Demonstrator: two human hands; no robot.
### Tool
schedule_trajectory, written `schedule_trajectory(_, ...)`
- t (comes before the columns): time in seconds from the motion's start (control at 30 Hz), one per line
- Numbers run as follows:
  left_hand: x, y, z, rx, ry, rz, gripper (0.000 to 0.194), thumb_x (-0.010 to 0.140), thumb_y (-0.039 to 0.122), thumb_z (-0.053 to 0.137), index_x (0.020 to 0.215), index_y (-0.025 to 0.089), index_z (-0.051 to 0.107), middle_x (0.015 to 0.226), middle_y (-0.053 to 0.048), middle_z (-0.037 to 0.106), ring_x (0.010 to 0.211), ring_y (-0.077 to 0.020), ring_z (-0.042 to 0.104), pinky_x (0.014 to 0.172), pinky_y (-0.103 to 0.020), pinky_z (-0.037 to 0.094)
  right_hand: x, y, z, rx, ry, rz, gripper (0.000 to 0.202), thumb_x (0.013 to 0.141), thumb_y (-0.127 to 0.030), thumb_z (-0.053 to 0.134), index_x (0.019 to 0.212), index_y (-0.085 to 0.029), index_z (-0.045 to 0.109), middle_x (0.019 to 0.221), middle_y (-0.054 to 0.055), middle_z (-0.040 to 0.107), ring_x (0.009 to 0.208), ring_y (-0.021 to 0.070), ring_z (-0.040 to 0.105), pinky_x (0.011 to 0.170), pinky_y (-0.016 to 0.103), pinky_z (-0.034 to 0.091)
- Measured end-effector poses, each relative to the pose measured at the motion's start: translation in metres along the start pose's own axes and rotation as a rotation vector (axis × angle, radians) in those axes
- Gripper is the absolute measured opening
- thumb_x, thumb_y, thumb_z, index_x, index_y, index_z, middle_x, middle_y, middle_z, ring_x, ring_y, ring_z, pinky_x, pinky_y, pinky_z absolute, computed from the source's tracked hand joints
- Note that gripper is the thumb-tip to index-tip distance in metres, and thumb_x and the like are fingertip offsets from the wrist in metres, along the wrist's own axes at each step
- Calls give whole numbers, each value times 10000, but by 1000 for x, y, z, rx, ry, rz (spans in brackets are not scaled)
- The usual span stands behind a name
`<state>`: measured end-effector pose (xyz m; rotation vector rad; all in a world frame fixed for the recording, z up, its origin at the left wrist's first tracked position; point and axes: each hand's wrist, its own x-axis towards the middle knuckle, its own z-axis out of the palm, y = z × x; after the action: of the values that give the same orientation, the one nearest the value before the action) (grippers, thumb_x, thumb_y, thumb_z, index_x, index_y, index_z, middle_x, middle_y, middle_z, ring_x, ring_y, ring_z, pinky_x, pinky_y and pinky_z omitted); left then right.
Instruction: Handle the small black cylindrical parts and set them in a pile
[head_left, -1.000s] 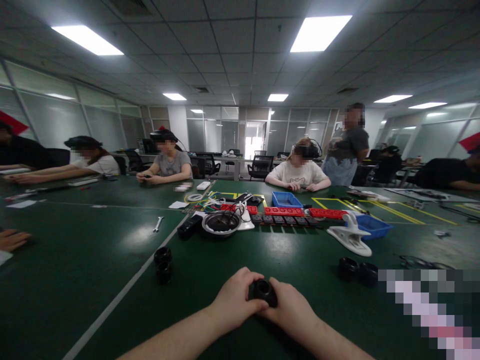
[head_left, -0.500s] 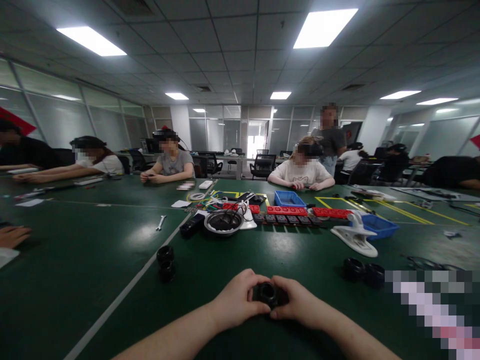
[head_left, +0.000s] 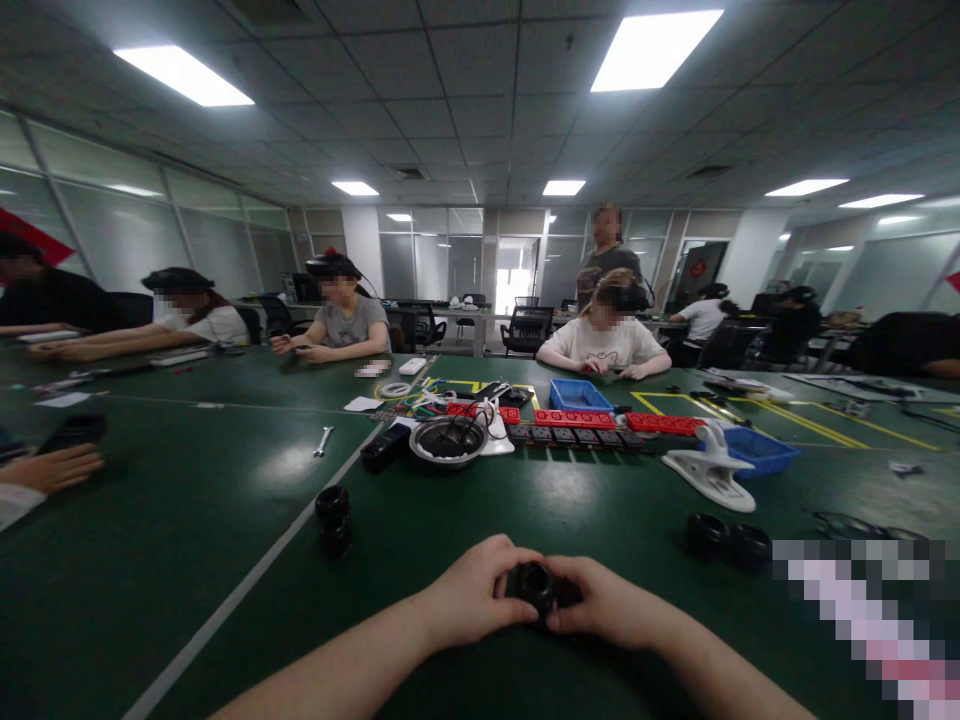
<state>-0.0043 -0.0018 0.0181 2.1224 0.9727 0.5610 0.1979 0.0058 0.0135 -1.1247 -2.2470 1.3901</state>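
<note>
A black, ring-like part (head_left: pixel 535 584) with a round hole on top sits between my two hands, low in the middle of the view. My left hand (head_left: pixel 474 594) curls round its left side, thumb at the front and fingers behind. From the right, my right hand (head_left: pixel 601 602) pinches it between thumb and fingers. Similar black ring parts (head_left: pixel 334 520) stand in a pair to the left, close together on the green table. Another such pair (head_left: pixel 727 540) rests to the right of my hands.
Beyond my hands lie a metal bowl (head_left: pixel 448 440), red power strips (head_left: pixel 574 419), a blue bin (head_left: pixel 579 396) and a white clamp-like stand (head_left: pixel 712 472). A wrench (head_left: pixel 322 442) is further left. At the left edge a co-worker's hand (head_left: pixel 64 468) is beside a black device (head_left: pixel 75 433). Other people sit across the table.
My right thumb has shifted slightly right along the black part. At left, the co-worker's hand has come further into view with a black device. A standing person behind has moved left.
</note>
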Motion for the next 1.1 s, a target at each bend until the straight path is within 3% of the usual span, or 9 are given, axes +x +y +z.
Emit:
schedule_trajectory(0.13, 0, 2, 4, -17, -2, -24, 446, 666, 241, 679, 1092, 289, 554, 853, 24, 448, 673, -116, 450, 593, -204, 352, 3, 6, 2, 22, 60, 35, 326, 590, -193, 681, 892, -155, 565, 825, -13, 621, 739, 148, 552, 608, 215, 401)
schedule_trajectory(0.23, 0, 4, 11, -5, 72, -86, 421, 641, 252, 696, 1044, 265, 574, 842, 24, 461, 674, -123, 458, 610, -215, 361, 6, 4, 13, -191, 203, 132, 391, 516, -264, 742, 835, -164, 538, 780, -4, 614, 690, 155, 544, 545, 210, 372)
schedule_trajectory(0.4, -1, 6, 17, 47, 207, -117, 395, 651, 216, 674, 1029, 233, 559, 906, 7, 499, 793, -161, 485, 707, -246, 369, 6, -8, 32, -576, 412, 225, 308, 667, -360, 606, 884, -158, 525, 820, 95, 647, 729, 233, 595, 581, 269, 382)
schedule_trajectory(0.53, -1, 4, 9, 22, 92, -39, 433, 686, 200, 646, 1100, 265, 537, 878, 13, 478, 742, -142, 477, 659, -227, 368, 3, -9, 27, -541, 357, 142, 454, 633, -393, 650, 1011, -171, 530, 928, 93, 647, 833, 256, 592, 679, 299, 411)
schedule_trajectory(0.63, 0, 1, 2, -2, 8, 13, 467, 703, 200, 636, 1143, 294, 512, 861, 22, 454, 670, -117, 455, 591, -206, 352, 0, -4, 13, -374, 241, 35, 534, 576, -298, 713, 1073, -218, 535, 1015, 37, 625, 898, 226, 568, 739, 278, 413)
schedule_trajectory(0.77, 0, -3, 1, 6, 4, 32, 463, 704, 226, 651, 1142, 289, 515, 872, 20, 455, 700, -123, 459, 606, -206, 355, -2, 1, 3, -165, 122, -26, 372, 642, -205, 652, 1005, -187, 577, 930, 4, 641, 816, 179, 576, 678, 236, 418)
schedule_trajectory(0.87, 0, -3, 6, -1, 11, 11, 465, 674, 232, 679, 1113, 287, 535, 886, 19, 460, 753, -137, 470, 650, -215, 365, 0, 3, 8, -181, 159, 50, 320, 612, -229, 678, 914, -173, 586, 850, 2, 647, 747, 167, 575, 604, 216, 399)
schedule_trajectory(0.97, -1, -1, 13, -13, 77, -48, 429, 625, 225, 709, 1028, 243, 564, 879, 17, 470, 768, -145, 476, 665, -224, 373, 2, 0, 18, -343, 273, 134, 364, 557, -335, 715, 846, -179, 557, 810, 14, 646, 704, 178, 574, 553, 221, 371)
schedule_trajectory(1.1, -1, 2, 19, 23, 193, -129, 380, 601, 197, 709, 949, 209, 558, 890, 15, 502, 790, -156, 486, 692, -241, 379, 5, -7, 32, -530, 402, 197, 342, 605, -360, 652, 861, -167, 534, 823, 72, 653, 740, 229, 600, 591, 260, 388)
